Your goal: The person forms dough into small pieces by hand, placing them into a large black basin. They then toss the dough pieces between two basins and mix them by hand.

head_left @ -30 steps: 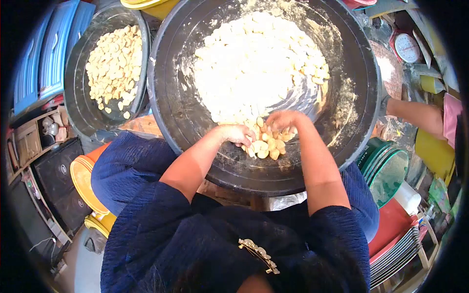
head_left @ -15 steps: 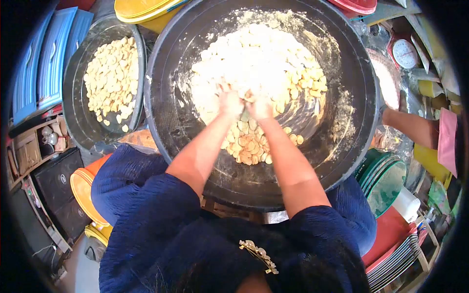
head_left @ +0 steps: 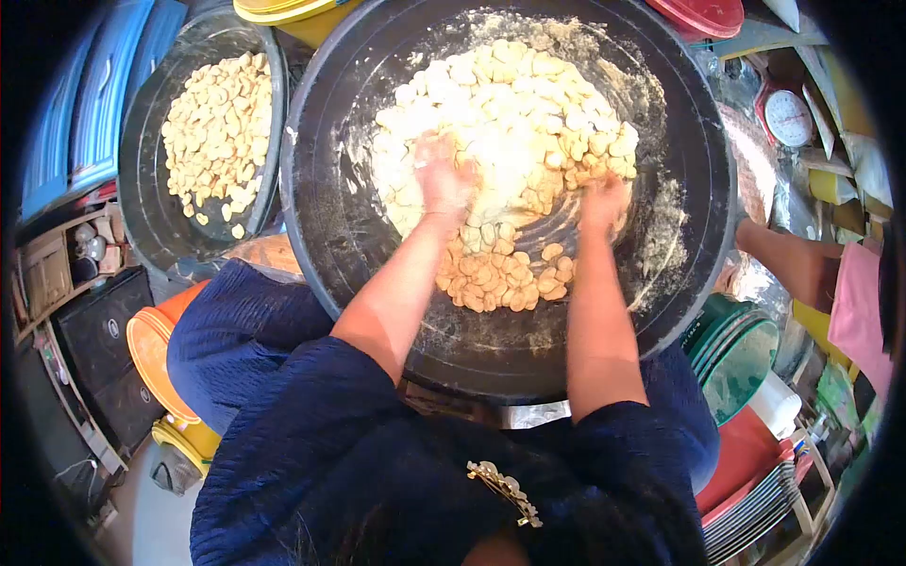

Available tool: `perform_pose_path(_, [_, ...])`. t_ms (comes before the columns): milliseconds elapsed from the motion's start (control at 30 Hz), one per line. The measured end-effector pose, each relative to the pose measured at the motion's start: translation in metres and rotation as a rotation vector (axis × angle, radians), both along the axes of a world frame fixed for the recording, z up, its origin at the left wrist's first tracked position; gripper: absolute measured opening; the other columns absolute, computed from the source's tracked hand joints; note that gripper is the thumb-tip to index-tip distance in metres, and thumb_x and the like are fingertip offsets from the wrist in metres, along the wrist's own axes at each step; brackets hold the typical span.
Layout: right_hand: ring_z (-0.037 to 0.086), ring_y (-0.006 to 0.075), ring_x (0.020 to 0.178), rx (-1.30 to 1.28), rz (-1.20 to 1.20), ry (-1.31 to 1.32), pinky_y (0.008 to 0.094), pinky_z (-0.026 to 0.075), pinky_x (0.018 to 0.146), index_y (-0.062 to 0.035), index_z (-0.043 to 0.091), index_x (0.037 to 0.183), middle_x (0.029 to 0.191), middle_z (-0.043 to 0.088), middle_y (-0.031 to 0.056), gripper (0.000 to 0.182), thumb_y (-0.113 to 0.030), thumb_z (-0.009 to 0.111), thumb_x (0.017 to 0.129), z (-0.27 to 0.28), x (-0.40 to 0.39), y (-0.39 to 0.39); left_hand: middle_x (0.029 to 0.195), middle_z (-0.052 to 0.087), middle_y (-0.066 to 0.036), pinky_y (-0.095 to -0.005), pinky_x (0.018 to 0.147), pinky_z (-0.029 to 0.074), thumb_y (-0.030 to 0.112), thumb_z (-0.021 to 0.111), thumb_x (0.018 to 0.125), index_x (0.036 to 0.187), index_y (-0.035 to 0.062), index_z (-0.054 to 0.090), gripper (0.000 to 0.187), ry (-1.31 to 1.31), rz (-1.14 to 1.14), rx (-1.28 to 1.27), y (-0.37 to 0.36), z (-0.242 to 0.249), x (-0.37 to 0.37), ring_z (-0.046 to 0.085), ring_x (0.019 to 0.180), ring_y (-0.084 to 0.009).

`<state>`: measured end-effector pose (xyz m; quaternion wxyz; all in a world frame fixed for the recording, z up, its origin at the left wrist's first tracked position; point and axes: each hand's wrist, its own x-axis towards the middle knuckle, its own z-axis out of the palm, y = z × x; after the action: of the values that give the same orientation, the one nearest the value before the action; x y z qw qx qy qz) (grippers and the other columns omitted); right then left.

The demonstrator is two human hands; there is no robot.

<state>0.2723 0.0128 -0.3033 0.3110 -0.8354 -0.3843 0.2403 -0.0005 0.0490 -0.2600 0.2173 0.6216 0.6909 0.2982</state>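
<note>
A wide black basin (head_left: 396, 354) in front of me holds a heap of pale, flat, rounded dough-like pieces (head_left: 528, 160) in whitish powder. My left hand (head_left: 444, 179) is on the left part of the heap, open, its fingers pointing away from me and washed out by bright light. At the heap's right edge, my right hand (head_left: 604, 200) touches the pieces with its fingers apart and slightly bent, the tips partly hidden among them. Between my forearms lies a smaller cluster of browner pieces (head_left: 495, 276).
Left of it stands a smaller dark basin (head_left: 146, 203) with similar pieces. Yellow (head_left: 288, 11) and red (head_left: 698, 14) tubs are beyond the rim. A dial scale (head_left: 788, 118), another person's arm (head_left: 788, 259) and stacked green buckets (head_left: 741, 363) are at the right.
My hands were close together in the middle of the heap. My right hand has moved right to the heap's edge, and my left stays at the left. The pieces between them have shifted.
</note>
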Motion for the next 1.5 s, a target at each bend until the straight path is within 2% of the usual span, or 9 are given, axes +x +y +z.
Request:
perform_pose_path(100, [0.036, 0.0304, 0.118, 0.09, 0.303, -0.619, 0.0408, 0.03, 0.097, -0.007, 0.044, 0.122, 0.128, 0.037, 0.0181, 0.046, -0.02, 0.057, 0.079, -0.071, -0.117, -0.034, 0.139, 0.021, -0.022, -0.0421, 0.103, 0.024, 0.023, 0.063, 0.072, 0.129, 0.0049, 0.035, 0.066, 0.106, 0.151, -0.194, -0.025, -0.027, -0.049, 0.02, 0.128, -0.0397])
perform_pose_path(333, [0.052, 0.0259, 0.102, -0.433, 0.595, -0.175, 0.0393, 0.046, 0.08, -0.0127, 0.047, 0.12, 0.121, 0.046, 0.0129, 0.042, -0.027, 0.057, 0.082, 0.001, -0.082, -0.085, 0.139, 0.025, -0.022, -0.0386, 0.104, 0.025, 0.027, 0.061, 0.075, 0.121, 0.0027, 0.049, 0.053, 0.918, -0.512, -0.505, -0.088, -0.052, -0.047, 0.017, 0.129, -0.0404])
perform_pose_path(633, [0.059, 0.0167, 0.082, -0.817, 0.575, 0.967, 0.0293, 0.05, 0.064, -0.0062, 0.052, 0.116, 0.101, 0.059, 0.0062, 0.044, -0.03, 0.063, 0.08, 0.094, -0.079, -0.037, 0.078, 0.062, -0.019, -0.0398, 0.071, 0.048, 0.022, 0.06, 0.071, 0.076, -0.0003, 0.062, 0.023, -0.11, -0.005, -0.643, -0.064, -0.018, -0.055, 0.061, 0.075, -0.0318])
perform_pose_path(833, [0.046, 0.0299, 0.113, -0.037, 0.585, 0.009, 0.0448, 0.04, 0.089, -0.011, 0.049, 0.118, 0.121, 0.047, 0.0178, 0.05, -0.022, 0.066, 0.072, 0.061, -0.135, 0.038, 0.124, 0.042, -0.024, -0.0394, 0.089, 0.041, 0.026, 0.063, 0.07, 0.123, 0.0021, 0.041, 0.062, -0.047, 0.226, -0.324, -0.041, -0.031, -0.091, 0.047, 0.107, -0.0358])
perform_pose_path(1033, [0.022, 0.0432, 0.123, -0.308, 0.774, -0.379, 0.0666, 0.029, 0.087, -0.0233, 0.043, 0.122, 0.135, 0.026, 0.0116, 0.063, -0.026, 0.071, 0.066, 0.047, -0.183, 0.044, 0.122, 0.046, -0.017, -0.0396, 0.089, 0.04, 0.035, 0.069, 0.069, 0.137, 0.0118, 0.021, 0.086, 0.598, -0.281, -0.861, -0.063, -0.007, -0.069, 0.044, 0.114, -0.0301])
perform_pose_path(1167, [0.05, 0.0269, 0.101, -0.039, 0.951, 0.031, 0.0443, 0.044, 0.082, -0.0198, 0.048, 0.112, 0.11, 0.048, 0.0136, 0.049, -0.021, 0.069, 0.068, 0.006, -0.093, 0.063, 0.098, 0.061, -0.016, -0.0366, 0.079, 0.046, 0.028, 0.069, 0.068, 0.132, 0.008, 0.027, 0.079, 0.287, -0.194, -0.909, -0.051, -0.011, -0.077, 0.06, 0.091, -0.0287])
perform_pose_path(1300, [0.053, 0.021, 0.093, -0.278, 0.052, 0.69, 0.0344, 0.046, 0.077, -0.0108, 0.045, 0.115, 0.097, 0.051, 0.01, 0.048, -0.019, 0.067, 0.073, 0.064, -0.016, 0.069, 0.092, 0.062, -0.011, -0.0316, 0.075, 0.048, 0.02, 0.063, 0.075, 0.12, 0.0016, 0.044, 0.052, -0.223, -0.244, -0.965, -0.023, -0.004, -0.056, 0.061, 0.085, -0.0229])
perform_pose_path(1367, [0.05, 0.0242, 0.101, 0.157, -0.015, 0.447, 0.0356, 0.043, 0.083, -0.0068, 0.042, 0.121, 0.104, 0.048, 0.0145, 0.056, -0.02, 0.068, 0.073, 0.07, -0.004, 0.066, 0.102, 0.058, -0.011, -0.0284, 0.078, 0.046, 0.018, 0.06, 0.078, 0.113, 0.0017, 0.051, 0.04, -0.892, -0.288, -0.778, -0.012, 0.051, -0.026, 0.056, 0.093, -0.0184])
perform_pose_path(1500, [0.045, 0.0259, 0.108, 0.303, 0.025, -0.088, 0.0374, 0.041, 0.088, -0.0012, 0.042, 0.123, 0.12, 0.037, 0.018, 0.068, -0.016, 0.075, 0.065, 0.037, 0.01, 0.083, 0.12, 0.048, -0.014, -0.0319, 0.09, 0.039, 0.021, 0.061, 0.078, 0.116, 0.0044, 0.051, 0.042, -0.669, -0.417, -0.484, 0.036, 0.052, -0.004, 0.046, 0.111, -0.0227])
